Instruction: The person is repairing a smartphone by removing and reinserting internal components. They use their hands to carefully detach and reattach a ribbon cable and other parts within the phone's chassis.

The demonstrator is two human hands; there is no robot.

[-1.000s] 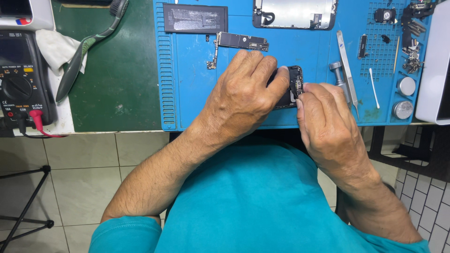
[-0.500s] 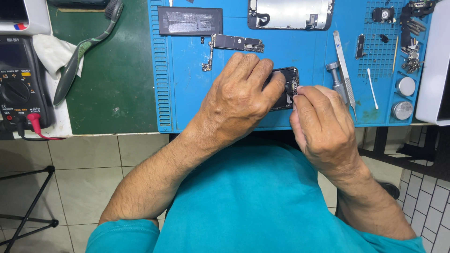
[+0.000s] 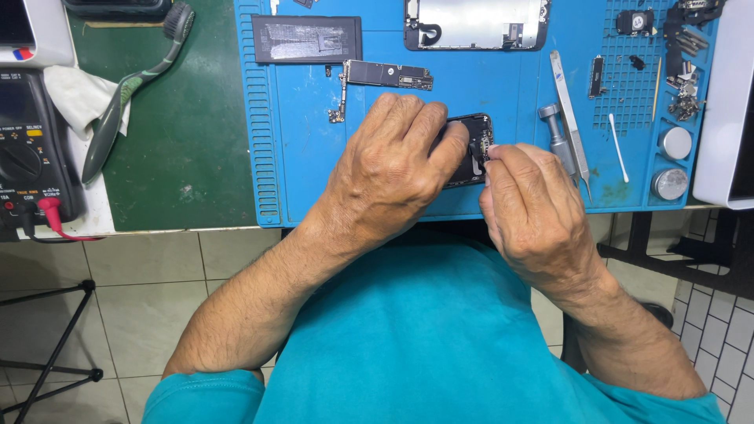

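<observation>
Counting the pieces lying across the repair bench

Sitting on the one blue mat point(image 3: 306, 180) are one black battery point(image 3: 307, 38), one circuit board point(image 3: 388, 75), one screen panel point(image 3: 475, 22), two round tins point(image 3: 675, 143), one cotton swab point(image 3: 619, 148); one toothbrush point(image 3: 129, 86) and one multimeter point(image 3: 27, 149) are lying alongside.

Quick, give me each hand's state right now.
Left hand: closed over the dark phone housing, holding it on the blue mat.
Right hand: fingers pinched at the housing's edge; what they hold cannot be told.

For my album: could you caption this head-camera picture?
Left hand steadies an opened black phone housing on a blue silicone work mat while right hand works at its edge.
</observation>
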